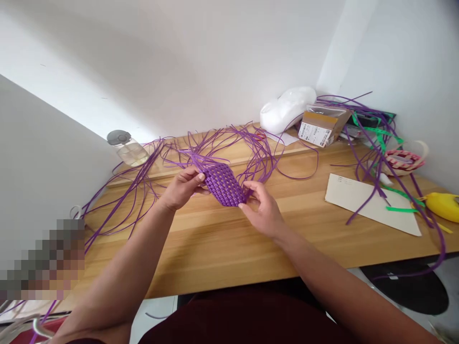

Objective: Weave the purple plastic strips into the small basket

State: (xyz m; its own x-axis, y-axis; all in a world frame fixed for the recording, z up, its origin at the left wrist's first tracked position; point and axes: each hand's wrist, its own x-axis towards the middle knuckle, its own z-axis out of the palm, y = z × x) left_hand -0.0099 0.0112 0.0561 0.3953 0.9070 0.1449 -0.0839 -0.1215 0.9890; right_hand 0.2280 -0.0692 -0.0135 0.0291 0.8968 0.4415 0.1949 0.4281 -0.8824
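A purple woven panel [224, 185] with an open lattice is held up, tilted, above the wooden table. My left hand [184, 185] pinches its upper left edge between thumb and fingers, where loose strands run out. At its lower right corner, my right hand [261, 206] is closed with thumb and fingertips on the edge. Long purple strands [211, 143] spread from the weave across the back of the table in loose loops. Another bundle of purple strands [143, 174] lies to the left of my left hand.
A bottle with a grey lid [131, 148] stands at the back left. Behind are a white bag [287, 110] and a cardboard box [324, 126]. At right lie a cream card [369, 203], a pink-and-white basket [403, 161], green strips [405, 209] and a yellow object [442, 205].
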